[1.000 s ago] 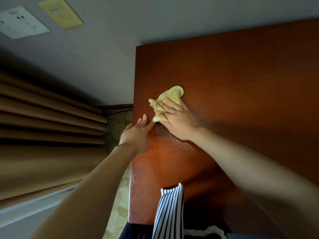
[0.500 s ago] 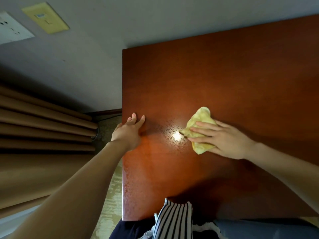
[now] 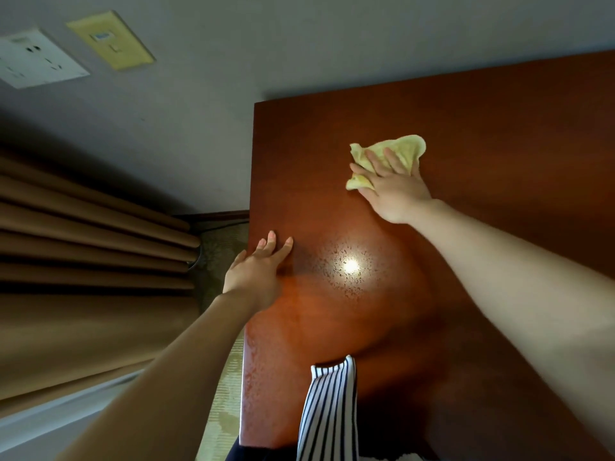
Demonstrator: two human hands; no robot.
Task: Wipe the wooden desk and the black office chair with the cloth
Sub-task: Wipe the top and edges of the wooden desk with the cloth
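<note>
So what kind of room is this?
Probably a hotel room or a bedroom, though I can't be sure. A shiny wooden desk stands against a plain wall, heavy brown curtains hang beside it, and a white socket plate is on the wall.

Grey wall point(image 3: 299, 44), white socket plate point(image 3: 36, 61) (yellow plate point(image 3: 111, 39) beside it), brown pleated curtain point(image 3: 83, 261), patterned carpet point(image 3: 226, 387)

The wooden desk point(image 3: 499, 128), perhaps damp, carries a yellow cloth point(image 3: 406, 148).
</note>
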